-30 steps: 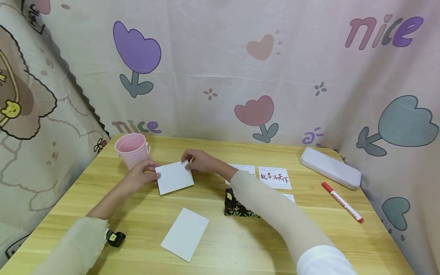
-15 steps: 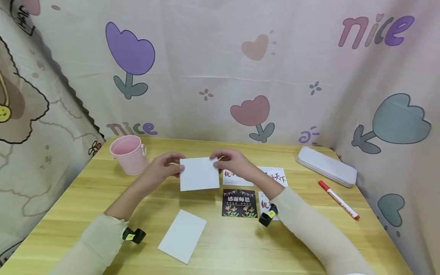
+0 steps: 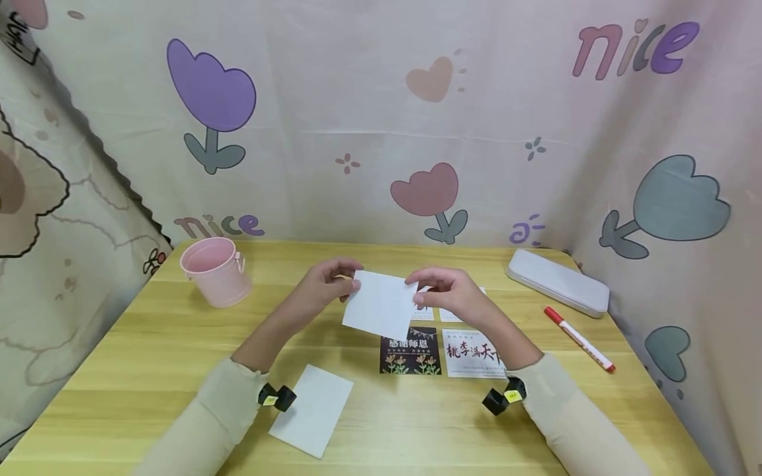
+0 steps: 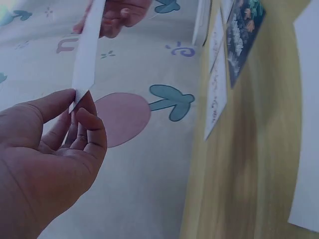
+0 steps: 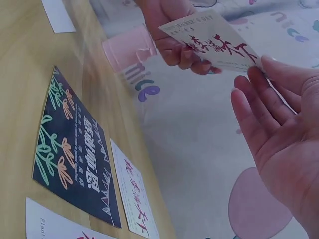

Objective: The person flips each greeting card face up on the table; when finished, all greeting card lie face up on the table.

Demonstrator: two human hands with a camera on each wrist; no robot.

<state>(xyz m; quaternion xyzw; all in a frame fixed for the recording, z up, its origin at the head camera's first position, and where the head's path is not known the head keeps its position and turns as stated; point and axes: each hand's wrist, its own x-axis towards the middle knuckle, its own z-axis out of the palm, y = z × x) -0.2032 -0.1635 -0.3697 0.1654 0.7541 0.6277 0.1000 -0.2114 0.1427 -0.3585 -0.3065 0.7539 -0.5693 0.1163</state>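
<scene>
A greeting card is held up over the table, its blank white side toward the head camera. In the right wrist view its other side shows red Chinese characters and "Teacher's Day" lettering. My left hand pinches its left edge between thumb and fingers. At the opposite edge, my right hand has the corner between thumb and index finger, the other fingers extended in the right wrist view. Below lies a black card with flowers, beside a white card with red characters. Two more white cards behind them are partly hidden by my right hand.
White cards, blank side up, lie in a thick pile near the front. A pink bucket stands at the back left. Toward the right are a white case and a red-capped marker. A printed curtain hangs behind the table.
Both hands have carried the card rightward from near the bucket to above the laid-out cards. It has also tilted. The right forearm has moved right, uncovering the black card and the white one beside it.
</scene>
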